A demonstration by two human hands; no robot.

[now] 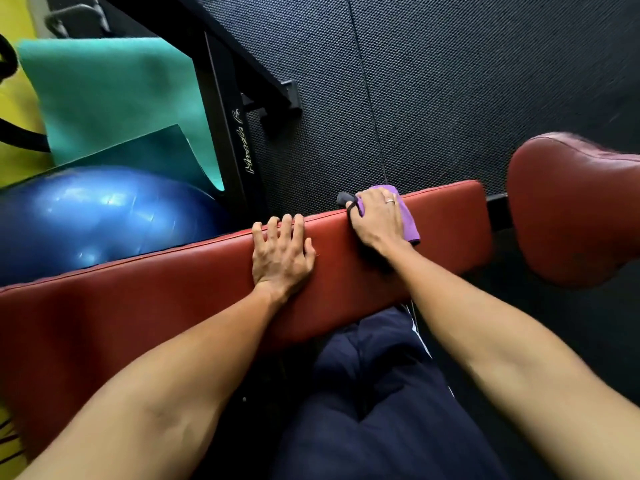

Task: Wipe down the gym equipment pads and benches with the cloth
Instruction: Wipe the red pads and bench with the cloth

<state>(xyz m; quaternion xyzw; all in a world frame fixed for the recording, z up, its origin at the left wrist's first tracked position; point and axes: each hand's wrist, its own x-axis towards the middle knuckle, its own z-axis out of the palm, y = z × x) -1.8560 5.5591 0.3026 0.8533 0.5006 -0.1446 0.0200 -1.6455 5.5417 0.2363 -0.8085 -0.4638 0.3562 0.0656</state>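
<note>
1. Closest to the person, below both grips, are legs in dark trousers point(374, 393). They sit just on the near side of the red bench point(173, 296).
2. The bench is long. It runs from side to side, from far out past the left grip to a short way past the right grip.
3. The left grip point(282, 252) lies flat on top of the bench with its fingers spread wide. It holds nothing, and its fingertips reach the far edge.
4. The right grip point(379, 216) is just to the right of the left one and a bit farther away. It lies spread flat on the purple cloth point(410, 223) and presses it onto the bench. I think it is not squeezing it.
5. The cloth is under this grip, at the far edge of the bench. Some of it sticks out on the right side.
6. A small black strap point(346, 199) sits by the thumb side of the right grip. I cannot tell what it is.
7. Most of the bench lies to the left of the cloth, so I think the wipe should go along the bench that way.
8. To the right of the right grip, across a gap, is another red pad point(568, 209). The right grip is nearer to it.
9. Beyond both grips is the dark floor point(450, 81).
</note>
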